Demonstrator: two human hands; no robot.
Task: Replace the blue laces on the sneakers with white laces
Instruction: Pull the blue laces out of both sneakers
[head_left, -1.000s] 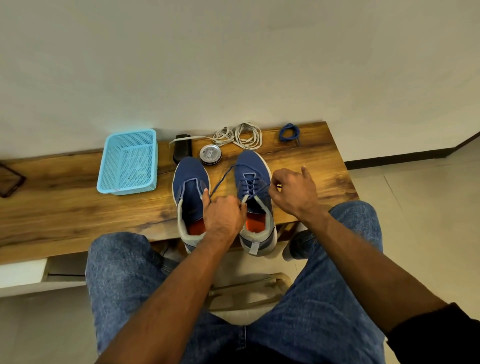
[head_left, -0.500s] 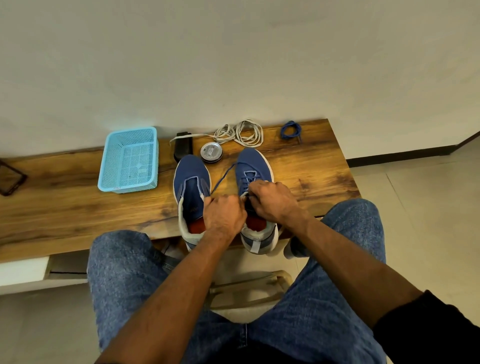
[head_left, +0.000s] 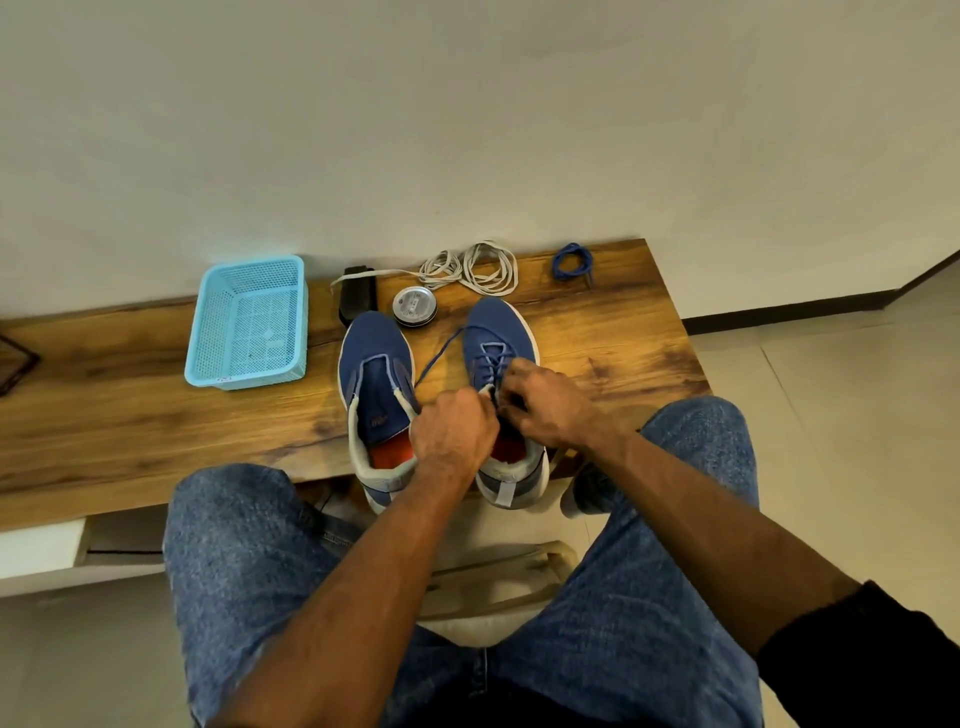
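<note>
both sneakers sit side by side at the near edge of the wooden bench (head_left: 623, 332), heels hanging over it. the left sneaker (head_left: 376, 379) looks already unlaced; the right sneaker (head_left: 501, 343) has blue lace (head_left: 439, 356) in its far eyelets, one loose end trailing left between the shoes. the left hand (head_left: 454, 439) is clenched at the right sneaker's collar, seemingly around the lace, though the contact is hidden. the right hand (head_left: 545, 405) has its fingertips curled down into the lacing, pinching a strand as far as i can tell.

risks, as i judge them: a hard tug could drag the overhanging shoe off the near edge, or jam the lace tip in an eyelet. the white laces (head_left: 475, 267) lie tangled at the far side, beside a small tin (head_left: 414, 306); the tangle could knot when pulled apart. a removed blue lace coil (head_left: 571, 260) lies far right.
</note>
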